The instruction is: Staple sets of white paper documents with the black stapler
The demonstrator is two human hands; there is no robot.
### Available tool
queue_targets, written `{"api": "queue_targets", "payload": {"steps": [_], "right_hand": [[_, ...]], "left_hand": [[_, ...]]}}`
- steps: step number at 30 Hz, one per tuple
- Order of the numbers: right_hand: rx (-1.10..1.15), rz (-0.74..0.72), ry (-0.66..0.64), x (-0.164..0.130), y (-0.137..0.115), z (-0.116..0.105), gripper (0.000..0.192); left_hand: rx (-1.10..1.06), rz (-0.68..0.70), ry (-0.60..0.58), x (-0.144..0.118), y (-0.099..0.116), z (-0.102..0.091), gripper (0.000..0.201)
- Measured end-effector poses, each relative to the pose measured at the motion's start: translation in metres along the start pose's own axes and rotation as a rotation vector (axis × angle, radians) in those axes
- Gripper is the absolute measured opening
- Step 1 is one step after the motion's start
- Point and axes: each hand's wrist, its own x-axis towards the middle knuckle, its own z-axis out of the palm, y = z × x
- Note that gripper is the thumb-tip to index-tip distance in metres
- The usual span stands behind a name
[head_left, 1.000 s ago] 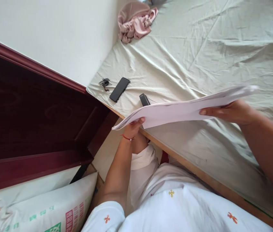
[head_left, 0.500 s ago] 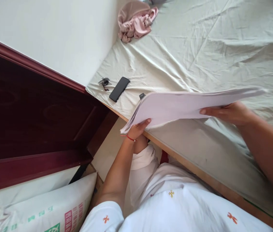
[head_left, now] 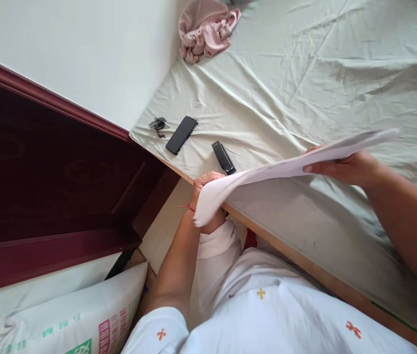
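Note:
A thin stack of white paper sheets (head_left: pixel 267 173) is held up on edge over the near side of the bed, its left end curling down toward me. My right hand (head_left: pixel 348 168) pinches the stack toward its right end, thumb on the near face and fingertips showing over the top edge. At the curled end, my left hand (head_left: pixel 205 182) is behind the paper with its fingers bent against it; the thumb is hidden. A black stapler (head_left: pixel 224 157) lies on the sheet just beyond my left hand.
A black phone (head_left: pixel 181 135) and a bunch of keys (head_left: pixel 158 125) lie near the bed's left corner. Crumpled pink cloth (head_left: pixel 208 32) rests by the wall. Dark red wooden furniture (head_left: pixel 64 162) stands at left, above a printed white sack (head_left: pixel 72 309). The bed's wooden edge (head_left: pixel 263 231) crosses before me.
The left end of the paper has dropped and curled toward me, uncovering the stapler. My left hand has shifted from the front of the sheets to behind them. My right hand keeps its grip.

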Motion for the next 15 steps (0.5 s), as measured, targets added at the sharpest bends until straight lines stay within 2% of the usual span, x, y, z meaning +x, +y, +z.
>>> {"api": "queue_targets", "payload": {"steps": [2, 6, 10, 13, 15], "right_hand": [[0.038, -0.033, 0.088, -0.002, -0.001, 0.002, 0.039], [0.039, -0.115, 0.126, -0.008, -0.007, 0.001, 0.047], [0.002, -0.066, 0.059, -0.006, -0.006, 0.0, 0.043], [-0.037, -0.038, -0.027, -0.004, -0.002, 0.002, 0.038], [-0.03, -0.039, -0.024, -0.004, -0.003, 0.004, 0.038]], "left_hand": [[0.005, -0.02, 0.064, -0.003, 0.003, 0.001, 0.027], [-0.028, -0.053, 0.116, -0.01, 0.007, -0.003, 0.036], [0.015, -0.143, 0.135, -0.013, -0.002, -0.005, 0.039], [0.0, -0.152, 0.125, -0.013, -0.01, -0.003, 0.043], [-0.031, -0.139, 0.112, -0.013, -0.012, -0.003, 0.044]]}}
